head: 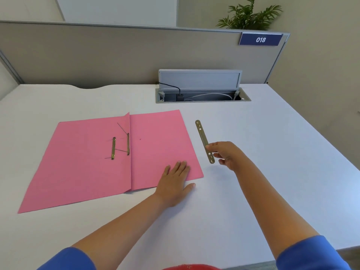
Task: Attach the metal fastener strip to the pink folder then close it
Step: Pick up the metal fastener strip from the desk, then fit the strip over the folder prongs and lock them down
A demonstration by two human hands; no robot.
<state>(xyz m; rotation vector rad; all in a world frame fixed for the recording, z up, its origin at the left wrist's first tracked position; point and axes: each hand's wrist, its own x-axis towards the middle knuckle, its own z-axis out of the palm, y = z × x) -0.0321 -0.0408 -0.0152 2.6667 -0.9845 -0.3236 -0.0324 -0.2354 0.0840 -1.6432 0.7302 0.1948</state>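
Note:
The pink folder point(81, 162) lies open and flat on the white desk point(253, 182), spine running front to back. A brass fastener base with thin upright prongs point(120, 146) sits beside the spine on the left leaf. My left hand point(175, 180) rests flat, fingers spread, on the right leaf's near corner and the desk. Right of the folder, my right hand point(227, 154) pinches the long metal fastener strip point(202, 136) near its lower end. The strip has small holes at both ends and points away from me.
An open cable box point(202, 94) with a raised grey lid and cables is set into the desk behind the folder. A grey partition point(116, 55) with a blue "018" label point(260, 39) bounds the back. A potted plant point(249, 14) stands beyond it.

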